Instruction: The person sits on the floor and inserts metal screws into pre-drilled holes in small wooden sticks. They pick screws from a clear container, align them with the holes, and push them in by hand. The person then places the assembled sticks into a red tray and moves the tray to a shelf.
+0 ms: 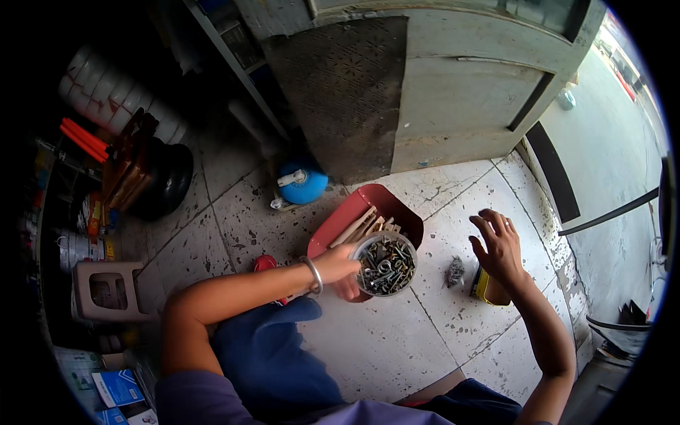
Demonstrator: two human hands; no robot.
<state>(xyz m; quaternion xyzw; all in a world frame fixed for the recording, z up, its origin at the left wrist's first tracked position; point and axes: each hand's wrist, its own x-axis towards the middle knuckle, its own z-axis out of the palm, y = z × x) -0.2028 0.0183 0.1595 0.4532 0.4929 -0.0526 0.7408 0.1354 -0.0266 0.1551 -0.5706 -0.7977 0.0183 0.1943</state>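
Note:
My left hand (340, 270) grips the side of a round clear tub (413, 283) filled with mixed screws, bolts and an eye hook (384, 267). The tub is held over the near part of a red bin (327, 219), which contains pale wooden-looking pieces (358, 225). To the right, my right hand (499, 248) hovers with its fingers apart and bent, holding nothing. Below it a yellow-edged container (494, 289) stands on the tiles, partly hidden by my wrist. Beside that container lies a small heap of dark metal pieces (455, 271).
A blue rounded canister (303, 183) stands behind the bin. A grey door (471, 106) with a dark patterned sheet (340, 99) borders the far side. At left are a beige stool (110, 290) and a black round object (166, 180). A red object (265, 263) lies beyond my left forearm.

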